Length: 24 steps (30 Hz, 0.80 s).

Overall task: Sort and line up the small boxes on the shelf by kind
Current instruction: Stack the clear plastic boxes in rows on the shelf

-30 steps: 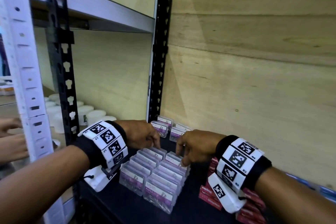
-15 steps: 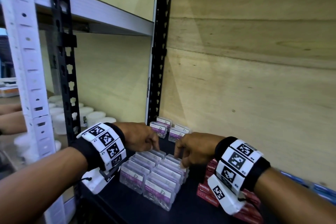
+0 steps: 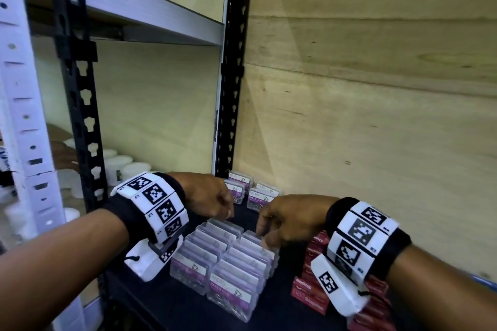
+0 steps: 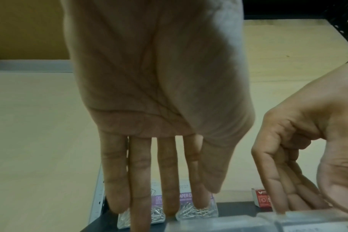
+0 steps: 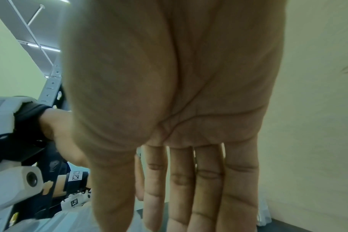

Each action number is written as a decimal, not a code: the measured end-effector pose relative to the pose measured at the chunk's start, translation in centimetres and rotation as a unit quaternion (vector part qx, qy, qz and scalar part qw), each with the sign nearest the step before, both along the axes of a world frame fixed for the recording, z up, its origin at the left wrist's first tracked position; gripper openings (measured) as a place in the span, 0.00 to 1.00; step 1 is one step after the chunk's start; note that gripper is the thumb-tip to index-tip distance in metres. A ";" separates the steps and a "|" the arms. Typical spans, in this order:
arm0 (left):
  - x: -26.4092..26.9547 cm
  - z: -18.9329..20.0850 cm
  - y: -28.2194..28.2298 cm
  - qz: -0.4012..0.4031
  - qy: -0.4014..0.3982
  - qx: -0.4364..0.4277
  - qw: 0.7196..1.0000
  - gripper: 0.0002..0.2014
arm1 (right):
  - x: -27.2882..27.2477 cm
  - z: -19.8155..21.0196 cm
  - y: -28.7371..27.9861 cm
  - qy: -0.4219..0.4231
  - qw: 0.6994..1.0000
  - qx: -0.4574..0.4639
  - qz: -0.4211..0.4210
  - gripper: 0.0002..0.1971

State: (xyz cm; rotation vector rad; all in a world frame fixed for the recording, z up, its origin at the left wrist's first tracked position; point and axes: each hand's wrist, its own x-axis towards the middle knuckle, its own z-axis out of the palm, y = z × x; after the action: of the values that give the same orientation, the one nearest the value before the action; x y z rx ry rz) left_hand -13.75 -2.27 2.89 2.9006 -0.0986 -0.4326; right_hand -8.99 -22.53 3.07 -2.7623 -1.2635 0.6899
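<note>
resting with straight fingers, both hands [image 3: 243, 212] touch clear, purple-labelled paper clip boxes [image 3: 224, 258] in two tidy rows.

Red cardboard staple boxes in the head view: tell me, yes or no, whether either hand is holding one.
No: the red cardboard staple boxes lie untouched beside the right hand, and the left hand is empty.

head camera looks down at the shelf [image 3: 166, 303]; wrist cameras sit close under each palm.
</note>
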 end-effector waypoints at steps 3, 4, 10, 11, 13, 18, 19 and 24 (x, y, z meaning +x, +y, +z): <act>1.3 0.1 0.8 0.012 -0.036 0.021 0.999 0.14 | 1.5 0.4 0.3 -0.027 0.999 0.014 -0.008 0.15; 1.8 0.0 1.2 0.013 -0.051 0.030 0.998 0.14 | 2.3 0.5 0.5 -0.045 0.999 0.023 -0.014 0.15; 5.4 -0.4 3.9 0.009 -0.118 0.071 0.990 0.16 | 6.9 0.6 1.6 -0.129 0.988 0.072 -0.037 0.12; 5.9 -0.5 4.3 0.006 -0.125 0.073 0.989 0.16 | 7.5 0.4 1.9 -0.138 0.987 0.066 -0.039 0.12; 7.2 -0.9 5.1 0.005 -0.132 0.070 0.989 0.16 | 8.7 0.0 2.5 -0.151 0.986 0.049 -0.042 0.13; 9.9 -2.1 6.3 -0.005 -0.127 0.049 0.991 0.18 | 10.6 -0.7 3.8 -0.151 0.987 0.043 -0.035 0.13; 10.4 -2.4 6.4 -0.004 -0.121 0.042 0.992 0.19 | 10.8 -0.8 4.1 -0.149 0.987 0.041 -0.034 0.13; 11.6 -3.0 6.2 0.000 -0.087 0.037 0.996 0.22 | 11.2 -1.4 4.6 -0.150 0.988 0.016 -0.031 0.15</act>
State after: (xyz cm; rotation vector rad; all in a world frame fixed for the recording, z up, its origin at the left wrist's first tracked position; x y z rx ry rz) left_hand -2.14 3.95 -0.07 3.0062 -0.1119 -0.1855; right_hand 2.17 -17.91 1.70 -2.9464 -1.2113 0.2528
